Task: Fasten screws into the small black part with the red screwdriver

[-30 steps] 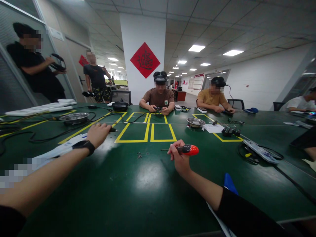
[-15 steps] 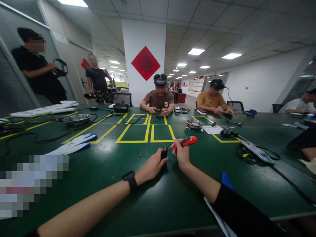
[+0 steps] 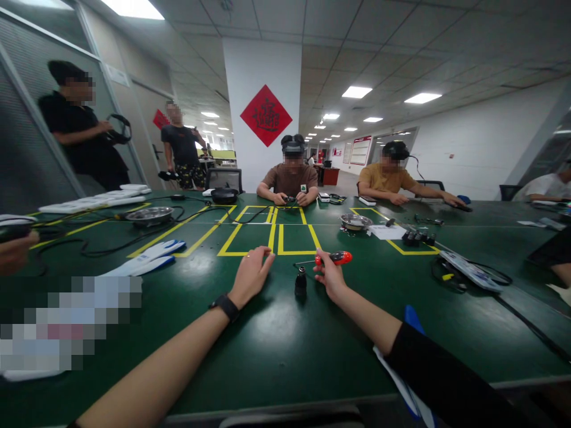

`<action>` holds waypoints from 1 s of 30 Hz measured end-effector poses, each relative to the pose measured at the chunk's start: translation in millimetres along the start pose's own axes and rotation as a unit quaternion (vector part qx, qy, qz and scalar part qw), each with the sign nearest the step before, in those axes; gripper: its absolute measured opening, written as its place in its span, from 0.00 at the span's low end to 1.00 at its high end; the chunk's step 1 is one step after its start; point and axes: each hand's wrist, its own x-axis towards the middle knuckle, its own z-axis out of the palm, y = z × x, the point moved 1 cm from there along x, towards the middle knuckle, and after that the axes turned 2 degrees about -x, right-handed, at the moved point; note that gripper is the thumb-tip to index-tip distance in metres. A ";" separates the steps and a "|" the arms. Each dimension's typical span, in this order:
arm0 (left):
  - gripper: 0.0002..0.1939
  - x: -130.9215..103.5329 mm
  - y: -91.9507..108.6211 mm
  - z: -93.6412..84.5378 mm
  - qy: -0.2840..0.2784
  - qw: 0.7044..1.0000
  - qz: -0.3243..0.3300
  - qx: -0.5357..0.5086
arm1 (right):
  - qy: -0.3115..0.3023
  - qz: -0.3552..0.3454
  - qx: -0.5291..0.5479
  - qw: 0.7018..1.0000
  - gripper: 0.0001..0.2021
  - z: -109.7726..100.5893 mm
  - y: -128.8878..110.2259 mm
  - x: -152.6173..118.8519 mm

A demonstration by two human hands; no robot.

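Note:
A small black cylindrical part with a metal top [image 3: 301, 283] stands upright on the green table [image 3: 267, 368], between my two hands. My left hand [image 3: 252, 272], with a dark watch on its wrist, is just left of it, palm down, fingers apart and holding nothing. My right hand [image 3: 331, 276] grips a red and black screwdriver [image 3: 339, 258] by its handle, and the thin shaft points left, above and behind the black part. The small metal pieces on the table are not visible, as my left hand is over that area.
White-blue gloves [image 3: 149, 257] lie at the left. Metal bowls [image 3: 355, 222] [image 3: 149, 215], black blocks [image 3: 418, 238], a power strip [image 3: 468, 270] and cables lie farther out. People sit opposite; another person's hand [image 3: 18, 252] shows at far left.
My left hand has let go of the black part, which now stands on the table, and has moved left and opened. The screwdriver has turned flatter. At far left another person's hand has appeared.

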 end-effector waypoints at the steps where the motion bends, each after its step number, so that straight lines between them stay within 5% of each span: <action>1: 0.22 2.8 -14.4 0.6 -0.021 0.999 -0.017 0.030 | 0.008 -0.019 -0.010 1.000 0.14 -0.4 -1.2 -0.9; 5: 0.23 6.6 -53.7 9.1 -0.115 0.988 -0.045 0.095 | 0.028 -0.044 -0.028 0.998 0.17 -1.7 -5.4 -2.4; 10: 0.24 4.2 -58.0 15.2 -0.166 0.979 0.016 0.115 | 0.015 -0.015 -0.020 1.000 0.14 -3.5 -4.9 0.7; 16: 0.24 3.0 -59.7 16.8 -0.170 0.975 0.032 0.139 | 0.020 -0.024 -0.039 0.999 0.15 -4.2 2.8 5.2; 24: 0.23 1.8 -63.2 19.2 -0.172 0.972 0.037 0.154 | -0.119 -0.002 -0.079 0.990 0.16 4.5 0.3 -2.4; 30: 0.22 2.3 -66.2 21.2 -0.172 0.973 0.036 0.148 | -0.151 -0.029 -0.119 0.981 0.15 7.2 5.7 -2.5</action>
